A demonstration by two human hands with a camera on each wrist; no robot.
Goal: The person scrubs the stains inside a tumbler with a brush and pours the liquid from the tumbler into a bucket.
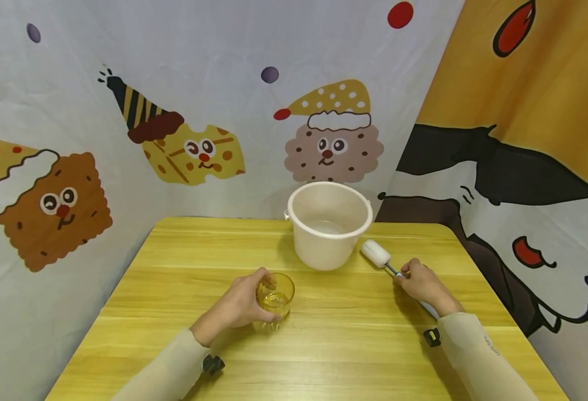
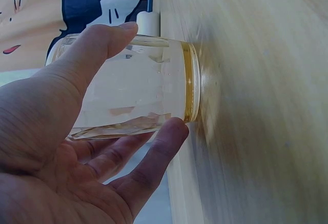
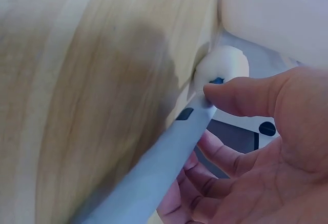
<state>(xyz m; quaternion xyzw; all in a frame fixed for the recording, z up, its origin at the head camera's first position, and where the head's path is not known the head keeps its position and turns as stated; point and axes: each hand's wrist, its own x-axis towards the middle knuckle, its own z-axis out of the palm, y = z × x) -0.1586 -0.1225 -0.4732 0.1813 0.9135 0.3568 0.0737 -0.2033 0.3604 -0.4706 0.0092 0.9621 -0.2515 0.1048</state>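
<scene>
My left hand [image 1: 241, 301] grips a clear amber drinking glass [image 1: 280, 298] by its side, left of the table's middle. In the left wrist view, the thumb lies along one side of the glass [image 2: 133, 83] and the fingers along the other, with its base at the tabletop. On the right, my right hand [image 1: 422, 285] holds the handle of a cup brush with a white sponge head [image 1: 375, 253]. The right wrist view has the thumb on the upper end of the pale handle [image 3: 159, 162] and the fingers at its far side. The brush lies slanted, low over the table.
A white bucket [image 1: 319, 248] stands at the back of the wooden table [image 1: 198, 245], just left of the sponge head. Its bottom looks shiny; whether it holds water I cannot tell. Cartoon-printed cloth [image 1: 213, 50] hangs behind the table and along its sides.
</scene>
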